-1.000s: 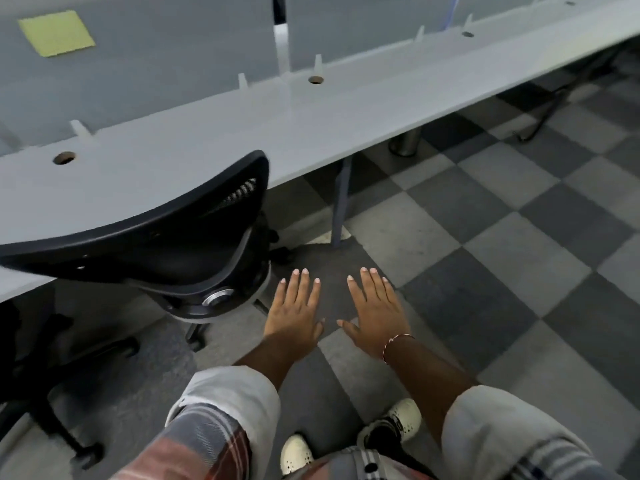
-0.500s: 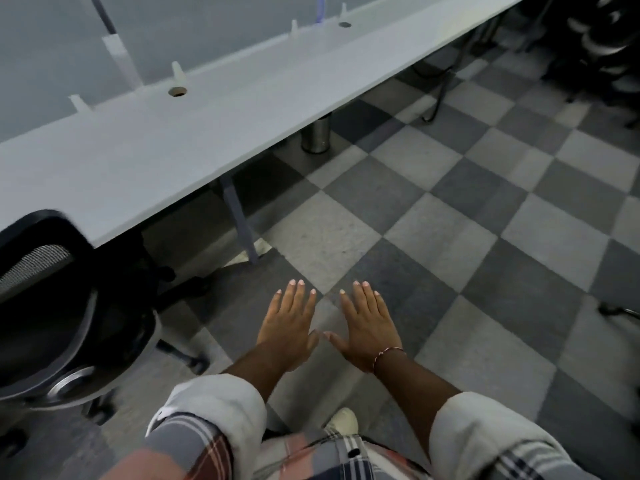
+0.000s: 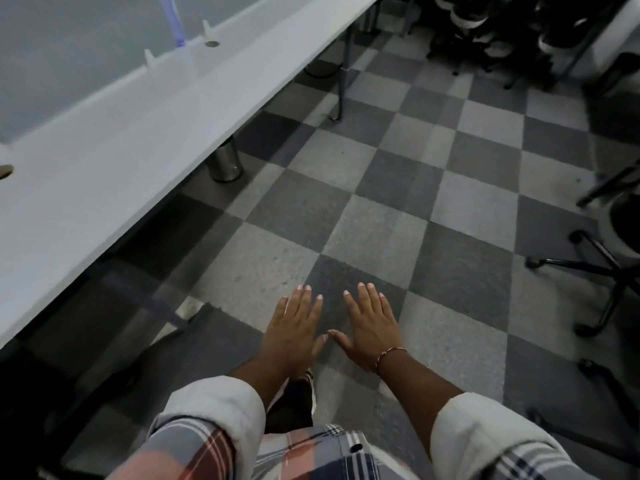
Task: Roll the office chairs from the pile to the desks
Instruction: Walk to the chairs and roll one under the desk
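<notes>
Both hands are released and hold nothing: the left hand (image 3: 294, 329) and the right hand (image 3: 373, 326) stretch flat, palms down, above the checkered floor (image 3: 381, 220). The office chairs (image 3: 485, 29) stand piled in the far right corner, well apart from them; the long grey counter (image 3: 114, 143) runs along the left.

The floor (image 3: 363, 237) is a checkerboard of pale grey and charcoal carpet squares. The desk (image 3: 104, 161) has a flat, very light grey top, and the partition (image 3: 69, 46) above it is a cooler blue-grey, crossed by a translucent violet-blue strip (image 3: 175, 26). The bin (image 3: 225, 164) is brushed silver. The piled chairs (image 3: 478, 36) are black with pale bands; the nearer chair base (image 3: 609, 268) is glossy black. The person's shirt (image 3: 304, 455) is plaid — salmon red, navy, grey and white — with plain off-white cuffs (image 3: 214, 407). The bracelet (image 3: 391, 351) is copper-coloured, and the shoe (image 3: 294, 400) is black, edged in white.
</notes>
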Demonstrator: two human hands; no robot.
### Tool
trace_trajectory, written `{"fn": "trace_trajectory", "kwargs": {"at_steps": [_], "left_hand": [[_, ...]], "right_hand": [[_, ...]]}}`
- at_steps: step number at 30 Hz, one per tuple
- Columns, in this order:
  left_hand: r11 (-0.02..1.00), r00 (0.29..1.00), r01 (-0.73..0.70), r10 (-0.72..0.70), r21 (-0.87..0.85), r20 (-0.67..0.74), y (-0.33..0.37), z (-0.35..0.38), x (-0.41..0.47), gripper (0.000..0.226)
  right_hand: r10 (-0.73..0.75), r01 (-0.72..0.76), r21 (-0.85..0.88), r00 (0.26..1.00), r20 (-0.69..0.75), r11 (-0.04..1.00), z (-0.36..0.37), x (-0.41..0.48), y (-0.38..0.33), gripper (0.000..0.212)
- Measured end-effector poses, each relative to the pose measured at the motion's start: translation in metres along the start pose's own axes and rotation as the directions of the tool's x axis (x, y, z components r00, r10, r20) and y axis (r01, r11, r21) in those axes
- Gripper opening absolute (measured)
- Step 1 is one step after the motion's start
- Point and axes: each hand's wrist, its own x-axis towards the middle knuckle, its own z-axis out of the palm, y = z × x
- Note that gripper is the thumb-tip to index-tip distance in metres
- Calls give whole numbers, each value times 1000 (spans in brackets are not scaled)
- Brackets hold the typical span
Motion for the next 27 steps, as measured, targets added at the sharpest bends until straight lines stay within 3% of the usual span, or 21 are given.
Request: {"fn": "trace_trajectory", "kwargs": {"at_steps": [6,12,15,19,27], "left_hand": [[996,995,-86,87,19,-41,-32,-24,99,78],[985,986,-161,164,58,-39,-74,-66,218,87],[984,983,-178,179,24,-45,-69,-81,265,85],[944,946,-322,324,75,-16,-58,-85,325,77],[898,902,-423,430,125,-34,-15,-105,473,76]], "right_hand": [[90,-90,-3,996,-13,996,-33,75,33,98],[276,-266,140,960,-54,954,-76,157,58,98],[347,-333,159,936,-65,929,-88,183,82,93],[421,-411,162,907,-33,897,-95,218,129,95],[451,-436,175,891,-54,883,-119,302,240,97]]}}
